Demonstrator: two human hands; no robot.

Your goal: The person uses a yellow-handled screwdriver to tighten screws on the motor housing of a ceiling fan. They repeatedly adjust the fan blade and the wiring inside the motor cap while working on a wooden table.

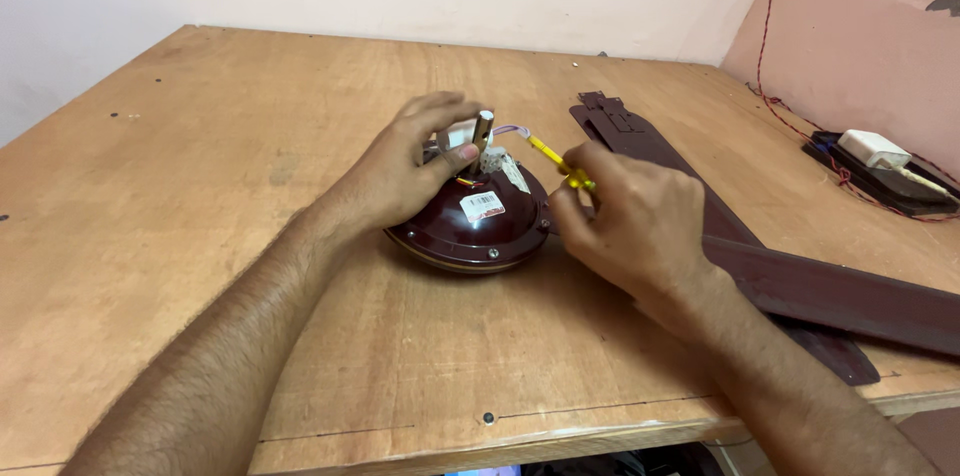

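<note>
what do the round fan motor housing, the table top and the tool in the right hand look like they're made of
Fan motor housing: likely painted metal, glossy maroon with highlights and a brassy rim band with screws. Table top: bare wood or plywood, matt brown, visible grain, stains and a seam near the front edge. Tool in the right hand: translucent yellow handle, probably plastic; its tip is hidden.

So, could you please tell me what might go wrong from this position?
The yellow-handled screwdriver in the right hand points toward the left hand's fingers at the metal shaft; a slip could jab them. Its tip also sits near the thin wires, which it might nick. The domed fan motor could rock under side pressure.
</note>
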